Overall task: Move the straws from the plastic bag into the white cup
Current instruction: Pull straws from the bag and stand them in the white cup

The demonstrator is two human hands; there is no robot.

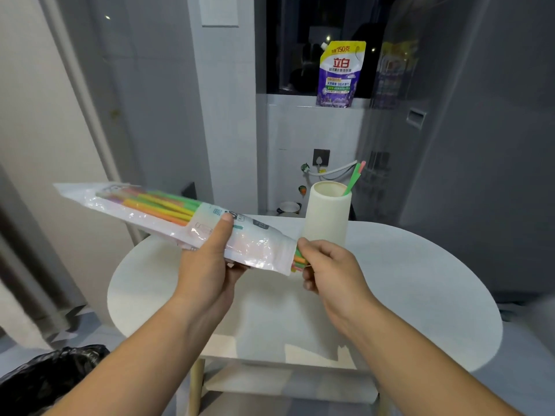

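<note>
My left hand (210, 259) grips the middle of a long clear plastic bag (129, 205), held slanted above the table with its open end at the lower right. Several coloured straws (162, 205) lie inside it. At the bag's mouth my right hand (327, 268) pinches the straw ends (298, 261) that stick out. Just behind my right hand a tall white cup (327, 217) stands upright on the white round table (420, 280). A green straw and a pink straw (354, 178) lean inside it, out of its right rim.
A purple detergent pouch (341, 75) stands on the ledge at the back. A black rubbish bag (51, 376) sits on the floor at lower left. A small bowl (289, 208) lies on the floor behind the table.
</note>
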